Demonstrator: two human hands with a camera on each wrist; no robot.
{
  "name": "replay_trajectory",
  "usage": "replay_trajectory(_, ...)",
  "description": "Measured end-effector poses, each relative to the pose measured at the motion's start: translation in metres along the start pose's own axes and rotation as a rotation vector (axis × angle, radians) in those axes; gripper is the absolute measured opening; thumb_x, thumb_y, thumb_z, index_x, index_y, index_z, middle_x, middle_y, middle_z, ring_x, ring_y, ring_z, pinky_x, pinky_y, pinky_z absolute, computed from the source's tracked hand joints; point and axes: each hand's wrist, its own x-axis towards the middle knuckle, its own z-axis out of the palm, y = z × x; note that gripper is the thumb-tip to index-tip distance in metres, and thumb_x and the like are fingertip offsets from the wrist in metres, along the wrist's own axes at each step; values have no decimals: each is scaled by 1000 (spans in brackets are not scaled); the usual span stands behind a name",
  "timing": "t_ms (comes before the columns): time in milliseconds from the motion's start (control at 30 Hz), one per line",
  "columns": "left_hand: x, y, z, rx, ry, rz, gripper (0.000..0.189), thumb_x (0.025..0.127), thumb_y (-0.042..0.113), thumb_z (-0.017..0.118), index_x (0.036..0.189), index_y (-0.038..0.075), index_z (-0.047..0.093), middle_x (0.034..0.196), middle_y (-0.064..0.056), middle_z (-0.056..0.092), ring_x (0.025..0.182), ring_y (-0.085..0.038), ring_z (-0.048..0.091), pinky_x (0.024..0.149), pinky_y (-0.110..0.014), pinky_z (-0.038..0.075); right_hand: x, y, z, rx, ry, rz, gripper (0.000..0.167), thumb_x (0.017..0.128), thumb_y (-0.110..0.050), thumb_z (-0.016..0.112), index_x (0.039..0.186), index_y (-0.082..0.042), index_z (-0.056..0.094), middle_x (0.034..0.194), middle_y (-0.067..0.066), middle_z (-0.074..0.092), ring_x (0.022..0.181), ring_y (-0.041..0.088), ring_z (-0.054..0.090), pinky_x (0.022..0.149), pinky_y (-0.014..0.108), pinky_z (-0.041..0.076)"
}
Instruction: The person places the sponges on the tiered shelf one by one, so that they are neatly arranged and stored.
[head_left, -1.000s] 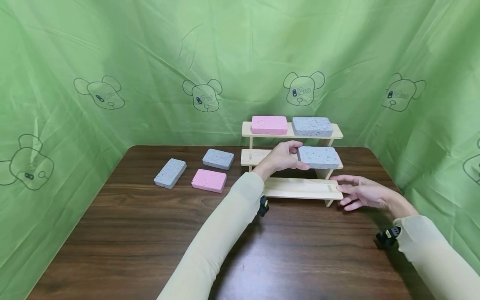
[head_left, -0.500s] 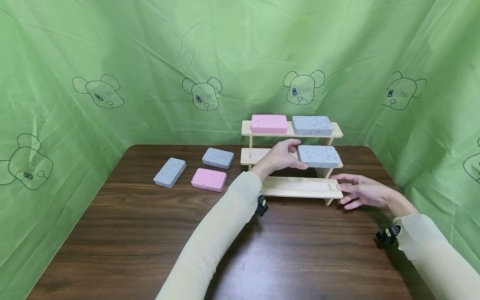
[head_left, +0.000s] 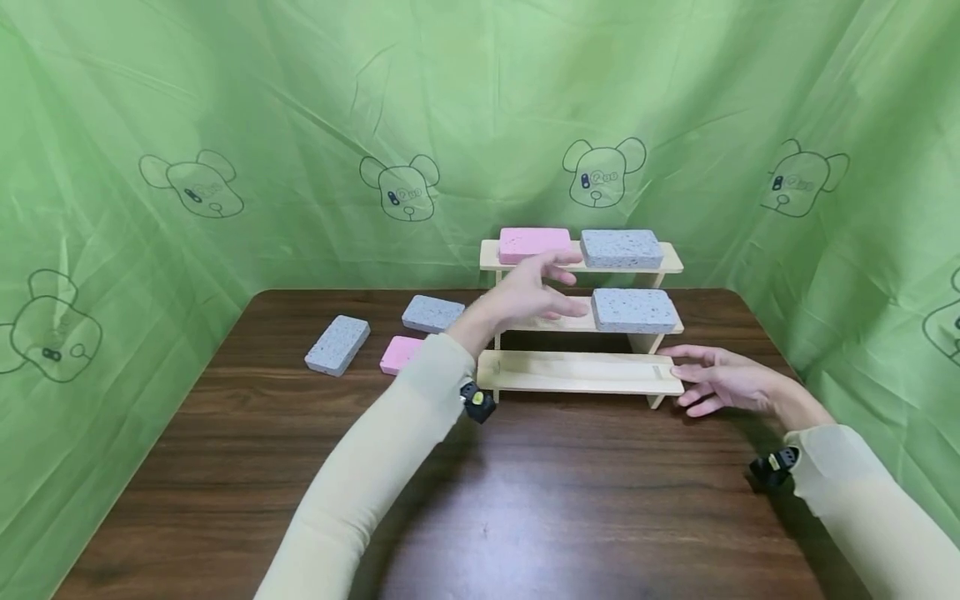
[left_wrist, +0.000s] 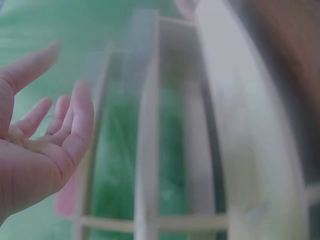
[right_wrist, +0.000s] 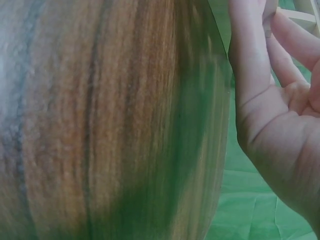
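My left hand (head_left: pixel 517 292) hovers in front of the three-tier wooden stand (head_left: pixel 577 372), fingers spread and nothing in them. Just right of its fingertips, a speckled grey-blue sponge (head_left: pixel 634 310) lies flat at the right end of the middle shelf. My right hand (head_left: pixel 723 385) grips the right end of the bottom shelf between thumb and fingers. Up on the top shelf, a pink sponge (head_left: pixel 528 244), partly covered by my left hand, sits beside another grey-blue sponge (head_left: pixel 621 248). The left wrist view is blurred, but the loose left fingers (left_wrist: pixel 82 117) show beside the shelves.
Left of the stand on the dark wooden table (head_left: pixel 247 467) lie a slanted grey-blue sponge (head_left: pixel 337 344), another grey-blue sponge (head_left: pixel 431 313) and a pink sponge (head_left: pixel 396 356) partly behind my left sleeve. A green curtain (head_left: pixel 300 100) surrounds the table's back and sides.
My left hand has let go of the grey-blue sponge on the middle shelf and moved left and slightly up, its fingers spreading. My right hand stays at the bottom shelf's end.
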Motion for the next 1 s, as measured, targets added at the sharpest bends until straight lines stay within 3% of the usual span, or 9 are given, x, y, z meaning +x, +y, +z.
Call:
replay_trajectory(233,-22,12,-36,-56,21,70,75,82,1,84,147,8,48,131,-15,56,101,-31,70,94,-52,55,-1,-2,-2,-4,8,22,41,110,-8,39,135,-37,55,112,12,66,95,30,71,86,52,58)
replay_trajectory(400,-38,15,-59,-32,47,74,74,82,1,84,146,7,48,136,-21,53,106,-30,69,96,-53,53,-1,-1,-3,5,2,22,42,110,-7,38,136,-36,55,112,12,67,95,30,71,86,52,58)
replay_trajectory(700,-70,13,-102,71,118,29,69,82,4,85,143,12,53,137,-18,52,112,-29,64,91,-42,57,0,-2,0,-13,-4,11,41,110,-7,39,137,-35,53,112,13,66,96,30,70,86,52,58)
replay_trajectory(1000,-96,-11,-140,185,161,-69,69,84,12,85,144,17,52,137,-8,53,119,-29,59,95,-42,55,0,-1,-1,-20,-1,11,40,110,-8,38,138,-33,52,113,13,66,96,30,70,87,53,57)
